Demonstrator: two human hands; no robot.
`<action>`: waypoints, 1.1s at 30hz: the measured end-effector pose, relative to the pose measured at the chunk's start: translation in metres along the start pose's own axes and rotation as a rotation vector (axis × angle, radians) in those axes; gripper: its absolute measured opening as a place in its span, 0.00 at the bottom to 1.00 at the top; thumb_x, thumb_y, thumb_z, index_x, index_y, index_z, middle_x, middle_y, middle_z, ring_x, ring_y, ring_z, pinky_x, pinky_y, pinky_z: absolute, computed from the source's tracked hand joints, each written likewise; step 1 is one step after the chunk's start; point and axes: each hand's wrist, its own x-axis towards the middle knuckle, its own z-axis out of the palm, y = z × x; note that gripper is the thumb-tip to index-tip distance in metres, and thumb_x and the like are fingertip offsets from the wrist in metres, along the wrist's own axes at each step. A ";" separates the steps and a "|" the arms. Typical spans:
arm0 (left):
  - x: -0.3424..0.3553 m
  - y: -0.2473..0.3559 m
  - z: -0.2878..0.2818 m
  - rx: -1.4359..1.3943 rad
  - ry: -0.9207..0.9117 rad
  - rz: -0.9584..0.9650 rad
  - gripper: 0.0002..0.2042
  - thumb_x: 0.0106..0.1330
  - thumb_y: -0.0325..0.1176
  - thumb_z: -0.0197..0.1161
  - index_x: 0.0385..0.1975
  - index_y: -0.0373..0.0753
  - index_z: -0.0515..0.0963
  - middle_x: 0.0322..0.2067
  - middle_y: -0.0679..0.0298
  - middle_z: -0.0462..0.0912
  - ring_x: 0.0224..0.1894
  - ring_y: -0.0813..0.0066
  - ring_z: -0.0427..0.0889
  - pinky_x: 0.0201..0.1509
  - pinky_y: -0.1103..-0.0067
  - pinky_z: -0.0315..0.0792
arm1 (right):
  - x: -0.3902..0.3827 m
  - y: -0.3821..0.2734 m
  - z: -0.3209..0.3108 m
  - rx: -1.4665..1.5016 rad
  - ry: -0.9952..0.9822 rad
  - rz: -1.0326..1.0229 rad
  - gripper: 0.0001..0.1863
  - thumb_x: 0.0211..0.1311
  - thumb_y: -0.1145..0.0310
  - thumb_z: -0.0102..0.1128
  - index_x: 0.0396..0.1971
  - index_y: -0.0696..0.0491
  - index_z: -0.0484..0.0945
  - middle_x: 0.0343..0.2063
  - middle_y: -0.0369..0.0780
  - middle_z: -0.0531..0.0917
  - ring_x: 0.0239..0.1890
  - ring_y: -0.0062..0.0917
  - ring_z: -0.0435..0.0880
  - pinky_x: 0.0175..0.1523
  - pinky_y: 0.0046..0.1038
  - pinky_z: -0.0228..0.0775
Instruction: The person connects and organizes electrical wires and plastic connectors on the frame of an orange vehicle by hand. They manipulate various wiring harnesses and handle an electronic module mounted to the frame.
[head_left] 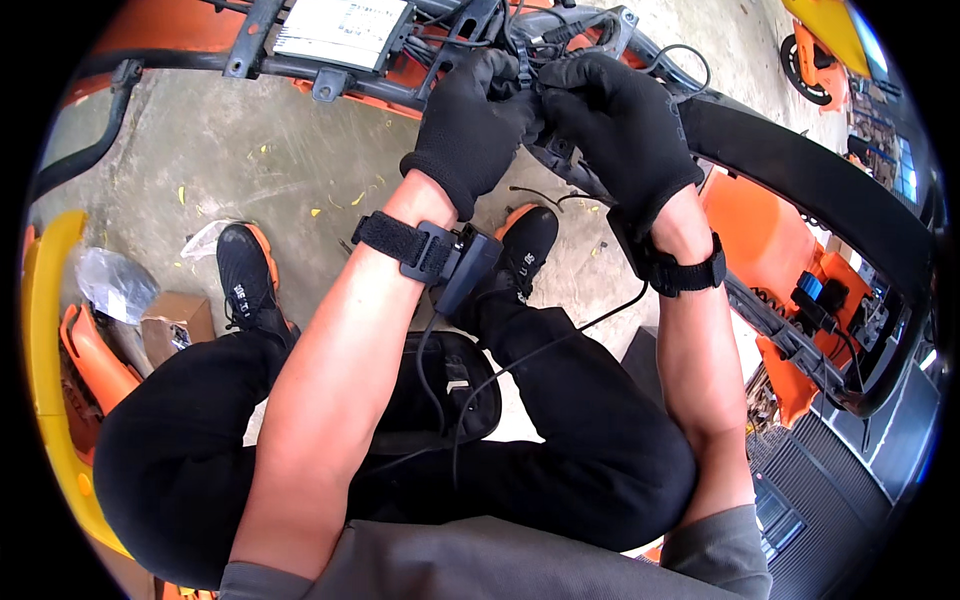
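Observation:
Both my hands wear black knit gloves and meet at the top centre, over a dark metal vehicle frame [400, 92]. Curled fingers of my left hand [475, 125] pinch at a bundle of black cables [524, 62]. From the other side my right hand [620, 125] closes on the same bundle, its thumb and forefinger close to the left fingertips. The exact grip point is partly hidden by the gloves. Beside the left hand, a box with a white label [340, 30] sits on the frame, with wires leaving its right side. A loose black cable loop [690, 68] rises right of my hand.
A thick black curved bar [800, 150] arcs along the right, above orange panels [765, 225]. On the left are a yellow panel [60, 330], a cardboard box [178, 325] and a clear plastic bag [115, 283]. A black pouch-like item [470, 385] lies between my legs. Cords hang from strapped wrist devices [465, 265].

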 end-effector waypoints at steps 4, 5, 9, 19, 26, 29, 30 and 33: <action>0.004 -0.010 -0.001 0.049 0.012 0.052 0.10 0.61 0.23 0.67 0.42 0.32 0.80 0.37 0.56 0.87 0.38 0.75 0.85 0.45 0.76 0.79 | 0.001 -0.001 -0.001 -0.045 0.010 0.002 0.08 0.60 0.70 0.66 0.38 0.53 0.85 0.29 0.42 0.87 0.33 0.31 0.87 0.40 0.30 0.77; 0.005 -0.012 0.000 0.069 0.026 0.061 0.10 0.61 0.23 0.67 0.42 0.32 0.80 0.37 0.56 0.87 0.38 0.75 0.85 0.45 0.77 0.79 | 0.002 -0.002 -0.001 -0.055 0.007 0.000 0.08 0.60 0.70 0.67 0.39 0.53 0.85 0.29 0.42 0.87 0.33 0.31 0.88 0.40 0.30 0.77; 0.003 -0.013 0.003 0.043 0.053 0.052 0.10 0.60 0.22 0.67 0.41 0.32 0.80 0.37 0.56 0.88 0.38 0.73 0.86 0.46 0.77 0.79 | 0.001 0.006 0.005 -0.023 0.039 -0.004 0.08 0.58 0.70 0.68 0.38 0.53 0.85 0.30 0.42 0.87 0.34 0.31 0.88 0.40 0.31 0.78; 0.001 -0.013 0.004 0.242 0.164 0.192 0.11 0.57 0.21 0.68 0.40 0.33 0.81 0.35 0.54 0.88 0.39 0.69 0.88 0.46 0.76 0.79 | -0.001 0.003 0.004 -0.139 0.029 -0.010 0.06 0.58 0.70 0.69 0.35 0.53 0.83 0.28 0.42 0.86 0.32 0.31 0.87 0.39 0.30 0.78; 0.001 -0.013 0.004 0.224 0.168 0.201 0.10 0.57 0.21 0.67 0.39 0.33 0.82 0.33 0.55 0.88 0.36 0.70 0.87 0.44 0.76 0.80 | -0.002 0.002 0.008 -0.113 0.038 -0.001 0.05 0.57 0.72 0.68 0.34 0.53 0.83 0.28 0.43 0.85 0.32 0.32 0.87 0.38 0.31 0.77; 0.001 -0.012 0.005 0.197 0.163 0.194 0.09 0.57 0.21 0.67 0.39 0.33 0.82 0.32 0.56 0.88 0.35 0.71 0.87 0.43 0.76 0.80 | -0.001 0.004 0.007 -0.165 0.051 -0.050 0.05 0.57 0.72 0.68 0.33 0.53 0.83 0.27 0.43 0.85 0.32 0.35 0.86 0.39 0.33 0.77; 0.001 -0.011 0.005 0.176 0.161 0.178 0.09 0.57 0.21 0.67 0.38 0.33 0.82 0.31 0.56 0.88 0.34 0.71 0.87 0.43 0.76 0.80 | 0.000 0.005 0.008 -0.191 0.059 -0.080 0.05 0.56 0.72 0.68 0.32 0.53 0.83 0.27 0.44 0.84 0.33 0.36 0.86 0.39 0.33 0.77; -0.001 -0.006 0.003 0.260 0.151 0.213 0.09 0.57 0.21 0.67 0.38 0.33 0.82 0.31 0.56 0.88 0.33 0.72 0.87 0.42 0.77 0.79 | 0.001 0.000 0.007 -0.208 0.033 -0.063 0.05 0.56 0.71 0.68 0.31 0.53 0.82 0.27 0.44 0.84 0.33 0.40 0.85 0.40 0.35 0.76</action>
